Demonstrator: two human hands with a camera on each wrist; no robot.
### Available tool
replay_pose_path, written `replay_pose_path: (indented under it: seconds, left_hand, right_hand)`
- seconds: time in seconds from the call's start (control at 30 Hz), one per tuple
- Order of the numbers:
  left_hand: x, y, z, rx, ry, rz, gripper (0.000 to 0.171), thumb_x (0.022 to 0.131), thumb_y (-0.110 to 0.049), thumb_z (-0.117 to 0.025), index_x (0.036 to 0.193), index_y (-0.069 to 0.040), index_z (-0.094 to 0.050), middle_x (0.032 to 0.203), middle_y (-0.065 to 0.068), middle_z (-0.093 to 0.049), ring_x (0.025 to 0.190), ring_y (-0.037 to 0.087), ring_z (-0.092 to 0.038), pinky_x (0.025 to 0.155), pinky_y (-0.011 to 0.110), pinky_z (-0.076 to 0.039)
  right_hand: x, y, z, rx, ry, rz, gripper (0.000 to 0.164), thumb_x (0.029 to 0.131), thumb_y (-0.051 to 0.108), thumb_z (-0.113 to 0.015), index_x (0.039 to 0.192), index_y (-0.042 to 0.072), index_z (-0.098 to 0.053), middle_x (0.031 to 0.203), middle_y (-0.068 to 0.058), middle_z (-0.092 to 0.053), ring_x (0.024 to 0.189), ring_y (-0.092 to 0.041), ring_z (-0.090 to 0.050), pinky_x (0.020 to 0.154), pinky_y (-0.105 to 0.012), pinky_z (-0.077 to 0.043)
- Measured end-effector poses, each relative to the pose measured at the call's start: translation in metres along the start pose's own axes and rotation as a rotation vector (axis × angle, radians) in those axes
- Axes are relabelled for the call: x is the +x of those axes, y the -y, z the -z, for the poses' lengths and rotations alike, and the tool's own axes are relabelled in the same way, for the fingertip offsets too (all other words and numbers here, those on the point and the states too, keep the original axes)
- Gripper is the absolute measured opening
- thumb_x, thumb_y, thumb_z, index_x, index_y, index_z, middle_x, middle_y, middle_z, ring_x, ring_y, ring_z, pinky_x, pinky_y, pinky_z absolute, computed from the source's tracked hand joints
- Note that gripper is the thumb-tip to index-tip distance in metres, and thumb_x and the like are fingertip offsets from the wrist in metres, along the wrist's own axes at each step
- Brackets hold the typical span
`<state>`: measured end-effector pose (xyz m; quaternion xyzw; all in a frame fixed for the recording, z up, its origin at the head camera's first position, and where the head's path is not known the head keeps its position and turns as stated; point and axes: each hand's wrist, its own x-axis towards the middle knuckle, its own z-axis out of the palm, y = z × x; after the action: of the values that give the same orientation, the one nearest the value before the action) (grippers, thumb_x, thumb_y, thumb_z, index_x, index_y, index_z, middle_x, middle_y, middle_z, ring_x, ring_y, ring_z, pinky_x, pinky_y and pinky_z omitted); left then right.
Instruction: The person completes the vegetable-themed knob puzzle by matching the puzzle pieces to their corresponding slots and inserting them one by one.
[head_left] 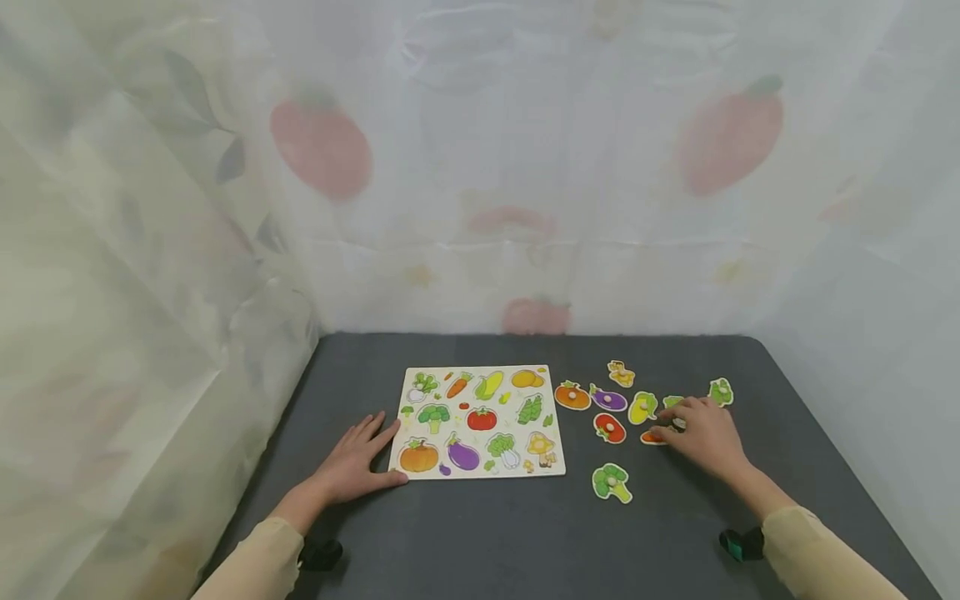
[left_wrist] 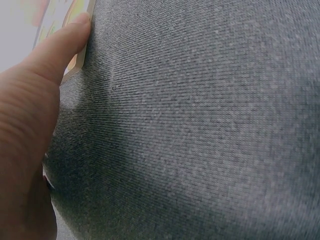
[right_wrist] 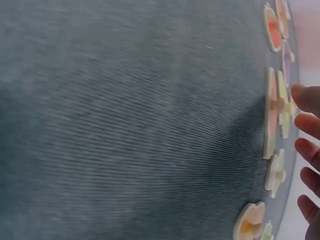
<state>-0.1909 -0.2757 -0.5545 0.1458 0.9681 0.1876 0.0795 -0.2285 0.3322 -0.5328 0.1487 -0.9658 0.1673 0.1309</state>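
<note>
A pale puzzle board (head_left: 477, 423) printed with vegetables lies flat on the table. At its left edge rests my left hand (head_left: 356, 462), fingers spread; in the left wrist view the thumb (left_wrist: 75, 32) lies over the board's corner. My right hand (head_left: 703, 433) hovers over the loose knobbed pieces, its fingers apart and holding nothing. Under its fingertips is an orange piece (head_left: 651, 437), seen edge-on as a long piece (right_wrist: 270, 117) in the right wrist view. A green piece (head_left: 672, 402) is partly hidden behind that hand, and a yellow corn piece (head_left: 642, 407) lies left of it.
Between board and right hand lie a pumpkin piece (head_left: 572, 396), an eggplant piece (head_left: 608, 399) and a tomato piece (head_left: 609, 428). A mushroom piece (head_left: 621, 373) is farther back, a broccoli piece (head_left: 612, 483) nearer. Another green piece (head_left: 721, 392) lies far right. Curtains (head_left: 525, 167) surround the table.
</note>
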Motion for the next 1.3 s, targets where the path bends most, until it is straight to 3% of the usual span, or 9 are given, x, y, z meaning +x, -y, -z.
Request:
replay_pose_path:
  seconds: [0.37,0.83,1.3]
  left_hand:
    - [0.001,0.003,-0.004,-0.001,-0.002,0.007,0.107,0.080,-0.078,-0.067,0.162,-0.018,-0.033,0.167,0.019,-0.022,0.153,0.045,-0.015,0.120,0.065,-0.013]
    - [0.001,0.002,-0.002,0.003,-0.010,0.000,0.107,0.080,-0.077,-0.068,0.162,-0.016,-0.034,0.167,0.020,-0.023,0.153,0.045,-0.016,0.121,0.065,-0.013]
    - [0.001,0.003,-0.003,0.006,-0.013,-0.008,0.107,0.081,-0.078,-0.067,0.162,-0.016,-0.034,0.167,0.020,-0.023,0.153,0.045,-0.016,0.121,0.064,-0.013]
  right_hand:
    - [-0.012,0.006,-0.008,-0.025,-0.027,-0.048,0.014,0.082,0.029,-0.087,0.076,0.019,-0.078,0.087,-0.005,-0.064,0.094,-0.040,-0.056,0.072,-0.057,-0.043]
    - [-0.013,0.010,-0.016,-0.006,-0.040,-0.103,0.013,0.081,0.022,-0.086,0.077,0.013,-0.078,0.082,-0.003,-0.062,0.096,-0.041,-0.055,0.074,-0.058,-0.043]
    - [-0.015,0.015,-0.017,0.013,-0.076,-0.042,0.008,0.081,0.019,-0.086,0.079,0.016,-0.079,0.096,-0.009,-0.069,0.096,-0.038,-0.056,0.076,-0.058,-0.044]
